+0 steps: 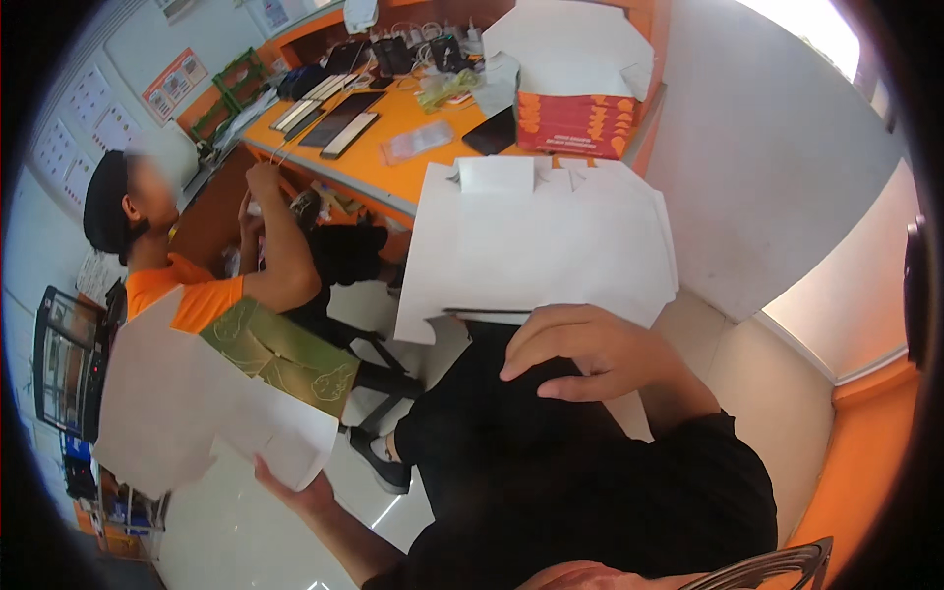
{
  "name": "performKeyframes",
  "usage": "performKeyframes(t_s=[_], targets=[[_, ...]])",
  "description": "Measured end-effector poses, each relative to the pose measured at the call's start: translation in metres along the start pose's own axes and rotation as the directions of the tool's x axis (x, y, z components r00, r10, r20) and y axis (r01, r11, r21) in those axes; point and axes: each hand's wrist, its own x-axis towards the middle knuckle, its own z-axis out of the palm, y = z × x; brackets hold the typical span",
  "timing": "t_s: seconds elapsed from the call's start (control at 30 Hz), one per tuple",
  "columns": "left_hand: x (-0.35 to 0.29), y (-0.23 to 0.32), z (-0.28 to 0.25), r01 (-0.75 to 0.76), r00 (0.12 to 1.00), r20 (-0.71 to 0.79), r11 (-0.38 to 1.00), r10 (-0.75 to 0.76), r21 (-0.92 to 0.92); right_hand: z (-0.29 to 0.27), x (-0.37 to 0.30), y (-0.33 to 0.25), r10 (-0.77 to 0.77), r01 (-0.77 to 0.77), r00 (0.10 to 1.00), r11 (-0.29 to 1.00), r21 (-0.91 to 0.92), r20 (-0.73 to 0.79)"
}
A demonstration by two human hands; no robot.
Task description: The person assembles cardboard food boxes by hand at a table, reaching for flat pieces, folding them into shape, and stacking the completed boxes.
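Observation:
My left hand grips the edge of a large cardboard sheet, white on one face, with a green printed panel. The sheet is held out to the left, and part of my fingers is hidden behind it. My right hand hangs above my lap with fingers bent and thumb apart, holding nothing. Just beyond it lies a white flat carton blank with cut tabs and notches along its far edge, between my knees and the desk. Whether my right fingers touch its near edge I cannot tell.
A red carton with raised white flaps stands on the orange desk. Phones, a clear case and chargers lie nearby. A seated co-worker in an orange shirt is at left, close to my sheet. A grey wall bounds the right.

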Motion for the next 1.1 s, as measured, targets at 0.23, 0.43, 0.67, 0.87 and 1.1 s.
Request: performKeyframes(t_s=[0.23,0.43,0.67,0.87,1.1], targets=[[0.05,-0.044,0.18,0.416,0.663,0.644,0.903,-0.383,0.108,-0.074,-0.003,-0.023,-0.145,-0.116,0.925,0.771,-0.627,-0.35],[0.07,-0.071,0.343,0.559,0.492,0.755,0.822,-0.433,0.107,-0.2,-0.016,0.042,0.066,-0.539,0.673,0.726,-0.428,-0.736],[0.067,-0.119,0.401,0.712,0.44,0.739,0.7,-0.51,0.06,-0.258,-0.035,0.155,-0.226,-0.352,0.837,0.474,-0.807,-0.498],[0.085,-0.128,0.386,0.697,0.449,0.733,0.714,-0.511,0.072,-0.242,-0.039,0.203,-0.318,-0.309,0.748,0.61,-0.73,-0.582],[0.1,-0.124,0.383,0.698,0.477,0.717,0.715,-0.508,0.042,-0.25,-0.031,0.201,-0.51,-0.143,0.815,0.286,-0.947,-0.277]])
